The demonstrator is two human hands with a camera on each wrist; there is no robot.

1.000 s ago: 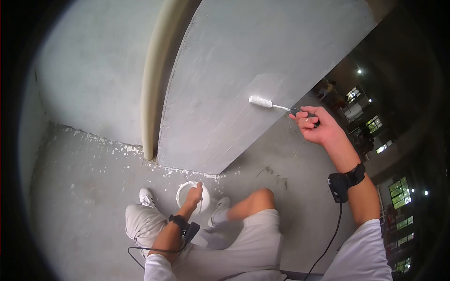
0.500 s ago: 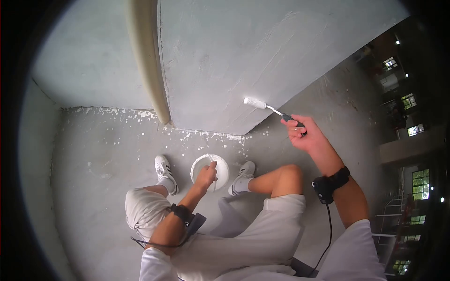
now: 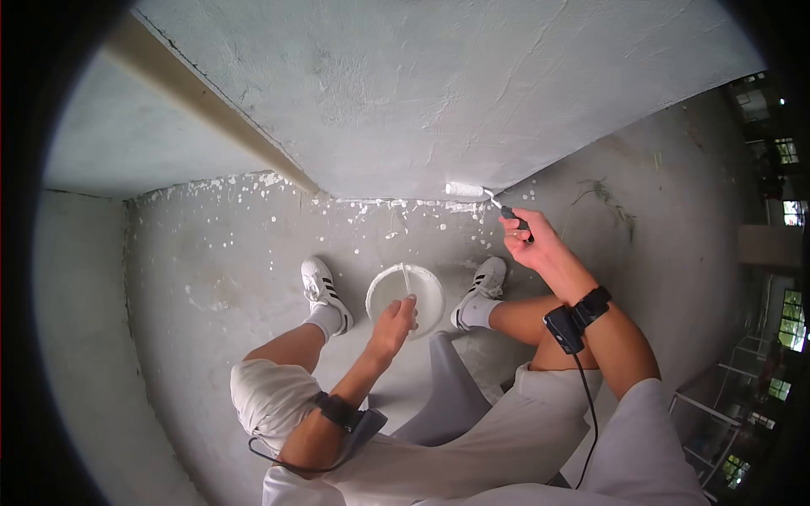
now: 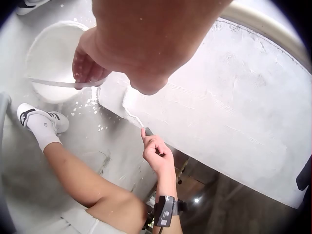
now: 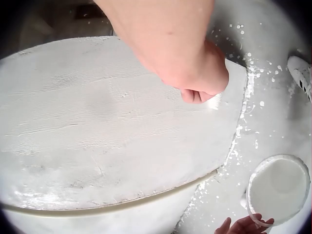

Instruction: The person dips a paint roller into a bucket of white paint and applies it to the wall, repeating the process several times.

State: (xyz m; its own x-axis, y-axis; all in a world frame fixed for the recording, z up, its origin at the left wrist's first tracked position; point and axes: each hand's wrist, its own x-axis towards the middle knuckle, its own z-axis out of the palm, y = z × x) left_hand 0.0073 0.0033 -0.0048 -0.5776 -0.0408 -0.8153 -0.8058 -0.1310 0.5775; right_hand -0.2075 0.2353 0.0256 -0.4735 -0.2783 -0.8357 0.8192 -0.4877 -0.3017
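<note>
My right hand [image 3: 530,240] grips the dark handle [image 3: 510,218] of a small paint roller. The roller's white sleeve [image 3: 464,190] lies against the grey-white wall panel [image 3: 405,110], low down near its bottom edge. In the right wrist view the hand covers most of the roller. Between my feet stands a white bucket [image 3: 380,277] with pale paint inside. My left hand [image 3: 395,325] holds the bucket's thin white handle [image 4: 56,84], fingers curled round it in the left wrist view.
White paint spots [image 3: 363,223] speckle the grey floor along the wall's base. A cream pipe [image 3: 211,101] runs down the wall at left. White shoes [image 3: 321,282] flank the bucket. Some dry grass [image 3: 603,192] lies on the floor at right. A grey stool-like shape [image 3: 451,396] shows below me.
The roller has come down the wall to near its bottom edge, with my right hand lowering alongside. The head view has tilted downward. My left hand keeps hold of the bucket's handle.
</note>
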